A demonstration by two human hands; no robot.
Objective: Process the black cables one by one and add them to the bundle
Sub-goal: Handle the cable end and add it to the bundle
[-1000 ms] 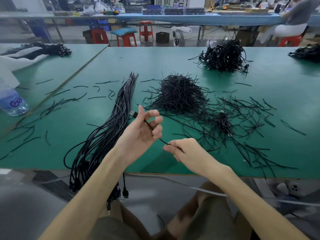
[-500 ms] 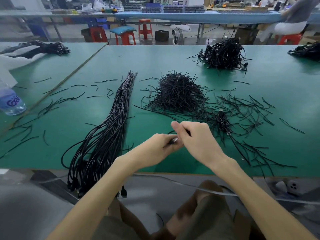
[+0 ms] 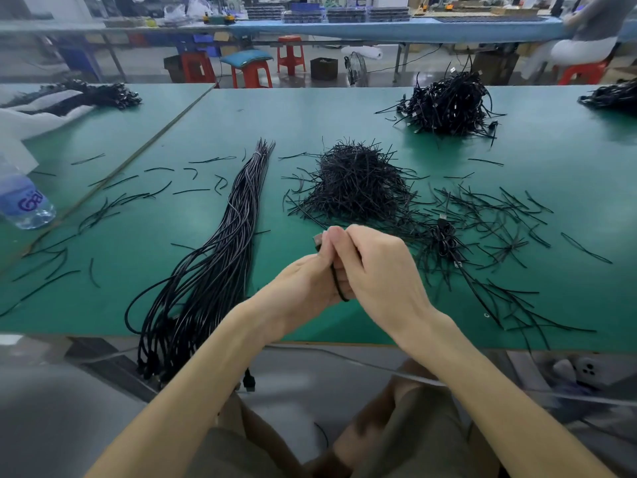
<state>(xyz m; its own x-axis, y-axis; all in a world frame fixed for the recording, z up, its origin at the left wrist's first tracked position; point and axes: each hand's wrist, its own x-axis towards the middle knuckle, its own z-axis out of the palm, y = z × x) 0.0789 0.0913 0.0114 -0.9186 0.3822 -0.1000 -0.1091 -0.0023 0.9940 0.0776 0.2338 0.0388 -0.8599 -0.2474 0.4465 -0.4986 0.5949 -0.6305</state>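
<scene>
My left hand (image 3: 303, 284) and my right hand (image 3: 375, 267) are pressed together above the table's front edge, both closed on one black cable (image 3: 339, 291). Its plug end (image 3: 317, 240) sticks out above my fingertips, and a short loop of it shows between my palms. The long bundle of straightened black cables (image 3: 220, 250) lies to the left of my hands, its near ends hanging over the table edge. A small coiled cable (image 3: 446, 236) lies on the table to the right of my hands. A tangled heap of cables (image 3: 448, 105) sits at the far right.
A mound of short black ties (image 3: 355, 184) lies just beyond my hands, with loose ties scattered left and right on the green table (image 3: 551, 157). A water bottle (image 3: 24, 201) lies at the left edge. More cable piles sit at the far left (image 3: 103, 94) and far right (image 3: 613, 96).
My hands, apart with the cable stretched between them a second ago, have come together and risen slightly. The plug now points up from my joined fingers.
</scene>
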